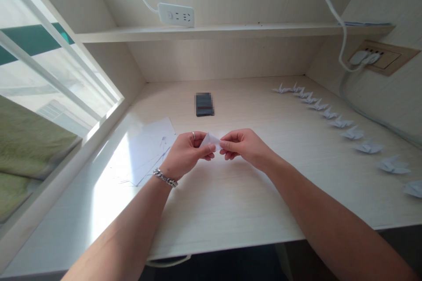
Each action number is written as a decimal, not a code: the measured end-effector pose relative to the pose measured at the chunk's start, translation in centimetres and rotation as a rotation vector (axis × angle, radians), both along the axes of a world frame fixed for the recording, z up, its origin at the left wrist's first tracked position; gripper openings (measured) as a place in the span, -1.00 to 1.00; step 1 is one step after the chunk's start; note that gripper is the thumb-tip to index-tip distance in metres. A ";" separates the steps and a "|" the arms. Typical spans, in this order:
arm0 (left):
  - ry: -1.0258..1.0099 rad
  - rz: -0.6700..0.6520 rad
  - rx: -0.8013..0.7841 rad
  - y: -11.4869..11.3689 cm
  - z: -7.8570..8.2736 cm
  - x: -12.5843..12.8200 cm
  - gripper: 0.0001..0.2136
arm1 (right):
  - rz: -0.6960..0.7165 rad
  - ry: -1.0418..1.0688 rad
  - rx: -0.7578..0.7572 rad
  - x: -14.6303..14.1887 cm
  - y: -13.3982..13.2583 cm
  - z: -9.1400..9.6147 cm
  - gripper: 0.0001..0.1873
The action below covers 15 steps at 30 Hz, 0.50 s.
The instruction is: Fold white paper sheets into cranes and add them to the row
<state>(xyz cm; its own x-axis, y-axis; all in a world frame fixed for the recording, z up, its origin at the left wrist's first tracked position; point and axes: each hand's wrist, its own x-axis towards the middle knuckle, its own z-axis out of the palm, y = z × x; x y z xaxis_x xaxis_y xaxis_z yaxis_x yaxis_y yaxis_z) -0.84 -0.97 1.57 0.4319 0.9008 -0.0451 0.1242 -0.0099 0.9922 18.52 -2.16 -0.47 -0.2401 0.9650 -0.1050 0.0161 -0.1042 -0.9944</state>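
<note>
A small piece of folded white paper [210, 139] is held up over the middle of the desk, one corner pointing upward. My left hand [189, 149] pinches its left side between thumb and fingers; a ring and a chain bracelet [165, 178] are on that hand and wrist. With thumb and forefinger, my right hand [242, 145] grips the paper's right end. The fingers cover part of the folds. Left of my left hand, white paper sheets [148, 145] lie on the desk, partly in bright sunlight.
Several folded paper cranes [352, 133] form a curved row along the desk's right side. A dark, blurred box [205, 104] sits behind my hands. A power strip [176, 15] rests on the shelf [224, 33]; a white cable [343, 44] hangs to the wall socket [384, 58].
</note>
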 end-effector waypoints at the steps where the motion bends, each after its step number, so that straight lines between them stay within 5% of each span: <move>1: -0.006 -0.010 -0.007 0.0 -0.1 0.0 -0.79 | 0.012 -0.005 -0.017 0.0 0.0 0.0 -0.71; 9: -0.055 0.011 -0.198 0.4 -0.7 -0.3 -0.77 | -0.017 0.000 -0.103 -0.2 -0.1 0.2 -0.74; 15: -0.049 0.029 -0.190 0.3 -0.8 -0.1 -0.76 | 0.001 0.009 -0.089 -0.2 -0.2 0.1 -0.74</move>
